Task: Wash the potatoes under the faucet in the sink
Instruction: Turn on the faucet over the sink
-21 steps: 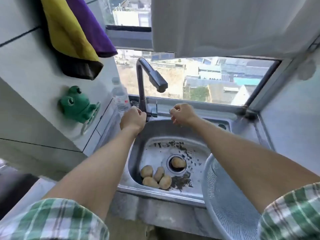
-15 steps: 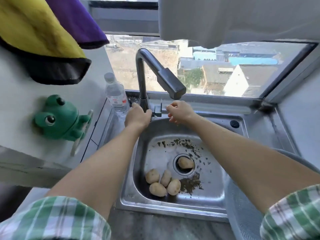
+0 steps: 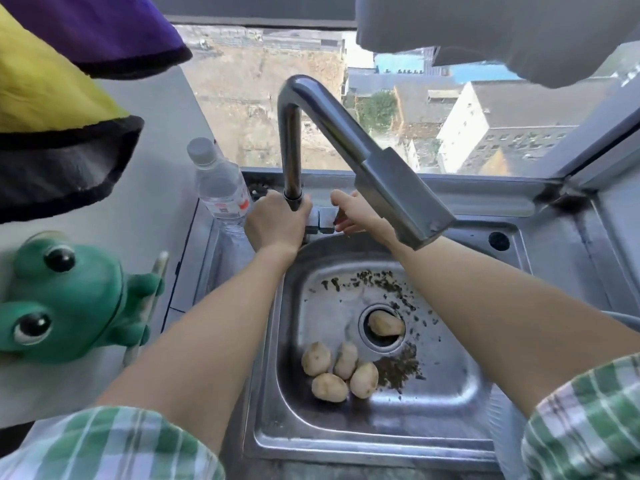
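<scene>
Several small pale potatoes [image 3: 337, 370] lie in a cluster at the front left of the steel sink [image 3: 450, 420], and one more potato [image 3: 385, 323] rests in the drain hole. A dark metal faucet [image 3: 367, 154] arches over the basin with no water running. My left hand [image 3: 275, 225] is wrapped around the base of the faucet's upright pipe. My right hand [image 3: 356, 216] pinches the faucet handle [image 3: 323, 218] just right of the base. Dark dirt flecks are scattered over the basin floor.
A clear plastic water bottle [image 3: 221, 188] stands left of the faucet on the sink ledge. A green frog holder [image 3: 65, 299] sticks to the left wall under hanging yellow and purple cloths [image 3: 52, 88]. A window lies behind the sink. A colander rim [image 3: 628, 318] shows at the right.
My head has moved closer and lower over the sink. My left hand has closed around the faucet base and my right hand has reached the handle.
</scene>
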`<state>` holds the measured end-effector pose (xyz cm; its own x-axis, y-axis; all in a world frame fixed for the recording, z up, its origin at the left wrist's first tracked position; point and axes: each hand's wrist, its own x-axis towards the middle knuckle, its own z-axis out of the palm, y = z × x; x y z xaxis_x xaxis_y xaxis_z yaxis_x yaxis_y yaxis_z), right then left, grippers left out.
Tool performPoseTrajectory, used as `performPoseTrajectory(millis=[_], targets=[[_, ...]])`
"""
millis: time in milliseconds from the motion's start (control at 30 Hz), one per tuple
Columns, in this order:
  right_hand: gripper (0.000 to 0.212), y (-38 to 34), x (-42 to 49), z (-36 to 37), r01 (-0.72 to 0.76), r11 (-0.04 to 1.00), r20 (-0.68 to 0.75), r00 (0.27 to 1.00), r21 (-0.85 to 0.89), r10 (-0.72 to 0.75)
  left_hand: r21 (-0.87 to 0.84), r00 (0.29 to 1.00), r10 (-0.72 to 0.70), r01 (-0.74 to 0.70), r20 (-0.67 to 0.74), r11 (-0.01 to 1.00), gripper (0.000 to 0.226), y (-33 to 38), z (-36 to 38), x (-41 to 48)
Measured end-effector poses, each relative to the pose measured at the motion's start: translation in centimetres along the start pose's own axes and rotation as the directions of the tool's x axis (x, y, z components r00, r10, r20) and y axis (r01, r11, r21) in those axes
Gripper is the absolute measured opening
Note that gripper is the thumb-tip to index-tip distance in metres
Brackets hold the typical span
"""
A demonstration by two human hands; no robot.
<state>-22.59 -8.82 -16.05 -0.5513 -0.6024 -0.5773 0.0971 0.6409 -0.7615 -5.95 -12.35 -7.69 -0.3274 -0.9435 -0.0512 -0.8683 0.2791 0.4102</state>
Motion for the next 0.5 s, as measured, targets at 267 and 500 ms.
performPoseTrajectory(millis=[267, 500], targets=[[0.053, 1.8, -1.4, -1.7, -0.004, 1.000, 0.192, 0.981, 0.009, 0.003, 0.021, 0.999, 0.011, -0.011, -0.035, 1.000, 0.048, 0.4, -0.2, -0.6], [0.047, 0.5, -5.9, -2.8, 0.111, 0.990, 0.191, 0.973, 0.083, -0.125, -0.016, 0.999, -0.018, 0.018, -0.039, 1.000, 0.045, 0.8, -0.2, -0.8]])
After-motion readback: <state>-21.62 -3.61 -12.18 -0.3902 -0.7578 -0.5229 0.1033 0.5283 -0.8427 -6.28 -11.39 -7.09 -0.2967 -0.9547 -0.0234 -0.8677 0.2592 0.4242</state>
